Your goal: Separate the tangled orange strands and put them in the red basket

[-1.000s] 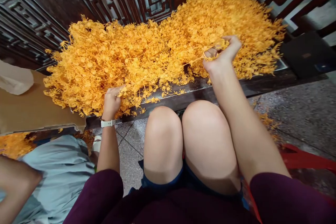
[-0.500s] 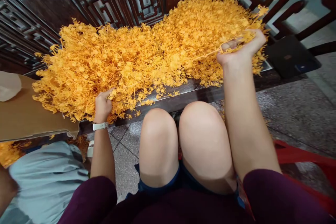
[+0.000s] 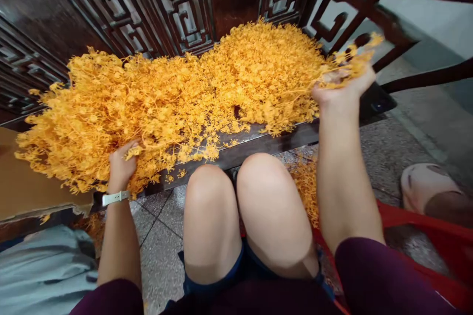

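Observation:
A long heap of orange-yellow, flower-like plastic pieces on thin stems (image 3: 166,98) covers the dark wooden bench (image 3: 254,145). My right hand (image 3: 347,87) is closed around a bunch of flower strands (image 3: 354,61), raised at the heap's right end. Some stems trail from it toward the heap. My left hand (image 3: 123,161), with a pale watch band (image 3: 116,198) on its wrist, lies against the heap's front left side. Its fingers are curled by the thumb on a small flower strand (image 3: 133,151); its fingertips are partly hidden.
Carved lattice backing (image 3: 185,19) rises behind the heap, with a curved armrest (image 3: 424,83) at right. A cardboard box (image 3: 44,177) stands left, near another person's grey-blue clothing (image 3: 48,270). More strands (image 3: 305,182) lie below the bench. A red plastic seat (image 3: 417,226) and a foot (image 3: 428,187) are at right.
The view has swung right. My right hand has pulled its strands farther right, out from the heap. My left hand stays at the heap's front. A foot has come into view at right.

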The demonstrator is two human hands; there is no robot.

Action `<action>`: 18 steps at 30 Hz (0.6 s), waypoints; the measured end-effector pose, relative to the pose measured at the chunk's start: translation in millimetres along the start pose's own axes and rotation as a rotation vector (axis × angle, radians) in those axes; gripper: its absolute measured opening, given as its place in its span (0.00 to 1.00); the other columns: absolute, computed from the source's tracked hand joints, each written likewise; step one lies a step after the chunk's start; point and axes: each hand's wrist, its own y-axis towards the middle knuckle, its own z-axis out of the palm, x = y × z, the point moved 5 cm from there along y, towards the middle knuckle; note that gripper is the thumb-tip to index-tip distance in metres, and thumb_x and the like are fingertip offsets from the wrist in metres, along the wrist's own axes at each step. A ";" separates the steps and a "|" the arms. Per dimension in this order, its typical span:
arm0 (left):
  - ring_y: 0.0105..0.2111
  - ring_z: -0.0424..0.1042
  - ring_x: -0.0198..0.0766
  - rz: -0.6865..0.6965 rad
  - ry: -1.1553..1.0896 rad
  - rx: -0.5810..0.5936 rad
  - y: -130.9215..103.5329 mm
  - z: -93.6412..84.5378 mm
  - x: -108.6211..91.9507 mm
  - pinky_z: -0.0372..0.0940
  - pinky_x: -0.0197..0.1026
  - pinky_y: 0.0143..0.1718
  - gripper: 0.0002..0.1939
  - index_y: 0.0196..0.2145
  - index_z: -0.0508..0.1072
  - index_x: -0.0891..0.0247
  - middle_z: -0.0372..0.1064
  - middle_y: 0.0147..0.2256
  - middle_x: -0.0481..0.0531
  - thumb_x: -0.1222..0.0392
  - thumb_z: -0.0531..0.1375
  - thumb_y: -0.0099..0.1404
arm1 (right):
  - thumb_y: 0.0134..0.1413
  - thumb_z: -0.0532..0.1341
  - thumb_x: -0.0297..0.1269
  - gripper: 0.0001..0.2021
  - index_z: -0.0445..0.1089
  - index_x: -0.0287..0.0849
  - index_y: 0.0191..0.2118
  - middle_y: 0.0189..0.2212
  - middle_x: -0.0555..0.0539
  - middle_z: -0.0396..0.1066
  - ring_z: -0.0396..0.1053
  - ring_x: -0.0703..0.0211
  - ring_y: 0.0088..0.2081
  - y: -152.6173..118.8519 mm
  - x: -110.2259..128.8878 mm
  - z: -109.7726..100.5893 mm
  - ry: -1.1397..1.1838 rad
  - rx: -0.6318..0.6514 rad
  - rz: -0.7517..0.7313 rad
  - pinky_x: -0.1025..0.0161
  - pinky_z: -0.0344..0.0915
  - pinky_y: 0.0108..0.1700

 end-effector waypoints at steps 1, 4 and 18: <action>0.56 0.79 0.57 0.000 -0.015 0.019 0.0 -0.3 -2.5 0.71 0.62 0.61 0.22 0.54 0.81 0.59 0.81 0.53 0.54 0.51 0.58 0.69 | 0.62 0.59 0.38 0.18 0.56 0.48 0.21 0.12 0.58 0.52 0.42 0.69 0.16 -2.7 5.9 3.0 -0.098 0.093 -0.089 0.67 0.44 0.19; 0.54 0.80 0.57 0.004 -0.137 0.125 0.2 -0.3 -11.4 0.71 0.67 0.61 0.31 0.62 0.73 0.40 0.81 0.52 0.40 0.49 0.64 0.61 | 0.62 0.62 0.40 0.21 0.50 0.47 0.22 0.13 0.59 0.46 0.34 0.68 0.19 -13.9 3.7 6.0 -0.396 0.188 -0.182 0.64 0.39 0.20; 0.70 0.62 0.55 0.200 -0.372 0.157 -20.3 -52.6 -130.3 0.60 0.60 0.71 0.49 0.71 0.52 0.19 0.61 0.68 0.23 0.47 0.66 0.56 | 0.56 0.64 0.64 0.23 0.65 0.47 0.32 0.27 0.49 0.66 0.66 0.58 0.28 -119.7 -45.4 50.7 -0.939 0.598 -0.229 0.57 0.66 0.29</action>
